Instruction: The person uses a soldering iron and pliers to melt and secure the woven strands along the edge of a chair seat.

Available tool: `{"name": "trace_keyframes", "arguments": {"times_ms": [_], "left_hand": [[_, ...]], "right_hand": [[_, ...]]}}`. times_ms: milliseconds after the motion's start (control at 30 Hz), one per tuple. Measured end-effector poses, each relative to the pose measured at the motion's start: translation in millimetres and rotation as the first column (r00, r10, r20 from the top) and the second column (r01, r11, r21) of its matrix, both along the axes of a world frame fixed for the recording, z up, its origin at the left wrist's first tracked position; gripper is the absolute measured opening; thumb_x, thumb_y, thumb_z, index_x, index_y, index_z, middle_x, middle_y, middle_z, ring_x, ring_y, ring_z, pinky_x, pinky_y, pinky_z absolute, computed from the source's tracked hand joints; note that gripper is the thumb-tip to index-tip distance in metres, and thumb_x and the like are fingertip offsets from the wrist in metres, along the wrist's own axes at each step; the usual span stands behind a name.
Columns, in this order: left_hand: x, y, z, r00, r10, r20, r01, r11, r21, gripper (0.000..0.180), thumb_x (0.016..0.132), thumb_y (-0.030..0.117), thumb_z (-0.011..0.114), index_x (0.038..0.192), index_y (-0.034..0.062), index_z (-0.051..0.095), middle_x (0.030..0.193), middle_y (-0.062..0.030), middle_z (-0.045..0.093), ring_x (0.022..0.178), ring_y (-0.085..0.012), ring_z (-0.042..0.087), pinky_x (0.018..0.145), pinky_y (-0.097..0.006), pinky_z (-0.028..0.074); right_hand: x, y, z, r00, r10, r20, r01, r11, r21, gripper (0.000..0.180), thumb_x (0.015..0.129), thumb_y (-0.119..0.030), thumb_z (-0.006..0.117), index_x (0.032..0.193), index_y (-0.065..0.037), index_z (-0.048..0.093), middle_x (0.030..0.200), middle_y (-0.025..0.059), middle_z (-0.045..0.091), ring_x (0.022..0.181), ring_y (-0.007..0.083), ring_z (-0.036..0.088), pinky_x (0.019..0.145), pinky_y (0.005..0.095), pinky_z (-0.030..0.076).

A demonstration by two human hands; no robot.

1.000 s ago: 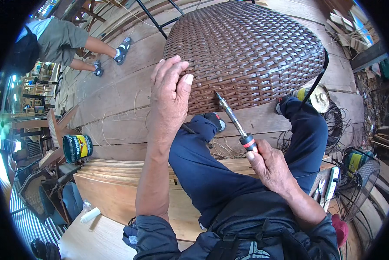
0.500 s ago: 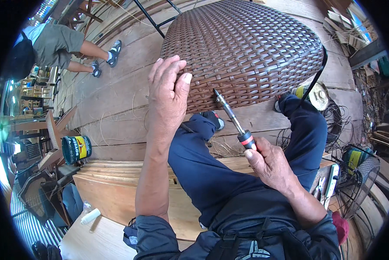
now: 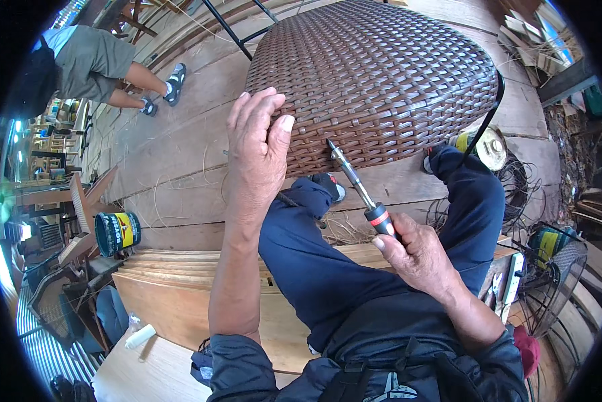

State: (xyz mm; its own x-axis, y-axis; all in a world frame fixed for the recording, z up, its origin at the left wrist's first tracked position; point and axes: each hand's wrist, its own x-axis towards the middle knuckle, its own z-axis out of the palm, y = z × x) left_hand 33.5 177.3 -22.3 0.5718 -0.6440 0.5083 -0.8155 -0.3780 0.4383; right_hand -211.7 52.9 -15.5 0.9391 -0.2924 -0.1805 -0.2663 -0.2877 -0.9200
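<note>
I had the right hand [image 3: 418, 258] gripping a soldering iron [image 3: 353, 177] at the woven seat [image 3: 375, 80], the left hand [image 3: 257, 147] half-open against its edge.

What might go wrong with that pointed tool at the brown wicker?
The right hand holds a soldering iron with its point at the wicker weave: a slip might scratch it or, if hot, melt it. The left hand is at the weave's edge, near that point, so a sideways skid could hurt it.

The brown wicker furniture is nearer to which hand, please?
Left: the left hand reaches the wicker furniture at its left edge; the right hand, holding a soldering iron, is apart.
</note>
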Motion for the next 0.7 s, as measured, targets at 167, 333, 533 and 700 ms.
{"name": "trace_keyframes", "arguments": {"times_ms": [167,333,533,700], "left_hand": [[-9,-2,13,0.997,0.049,-0.053,-0.042,0.99,0.137,0.046,0.088,0.031,0.066,0.122,0.002,0.056,0.129,-0.0164,0.055,0.129,-0.0382,0.04,0.108,-0.047,0.033],[-27,-12,20,0.993,0.091,0.072,-0.108,0.953,0.283,0.065,0.08,0.043,0.072,0.127,0.0029,0.053,0.136,-0.0173,0.047,0.131,-0.0394,0.037,0.109,-0.049,0.03],[-36,-15,19,0.976,0.111,0.189,-0.155,0.96,0.235,0.042,0.084,0.03,0.07,0.117,0.0056,0.06,0.125,-0.0119,0.056,0.125,-0.0312,0.046,0.105,-0.046,0.035],[-32,-18,18,0.977,-0.059,0.207,0.056,0.998,0.02,0.022,0.079,0.008,0.071,0.1,0.005,0.064,0.101,-0.0072,0.065,0.099,-0.0268,0.062,0.09,-0.038,0.047]], "right_hand": [[-15,-1,2,0.997,-0.017,0.07,0.018,1.0,-0.014,0.027,0.094,-0.026,0.058,0.095,0.0,0.052,0.063,0.0077,0.048,0.054,0.0171,0.047,0.052,0.0312,0.041],[-27,-5,9,0.992,-0.126,0.031,0.118,0.977,0.179,0.028,0.097,-0.03,0.056,0.094,-0.002,0.051,0.061,-0.0029,0.048,0.053,0.0031,0.045,0.047,0.0207,0.036],[-15,-8,12,0.996,-0.041,-0.084,0.054,0.986,0.16,0.029,0.097,-0.027,0.055,0.104,0.001,0.053,0.072,0.0148,0.053,0.063,0.0258,0.057,0.06,0.0368,0.047],[-11,-2,3,0.995,-0.092,0.029,0.086,0.98,0.18,0.031,0.098,-0.031,0.054,0.097,-0.001,0.051,0.063,-0.0003,0.048,0.053,0.0055,0.047,0.047,0.0227,0.04]]}}
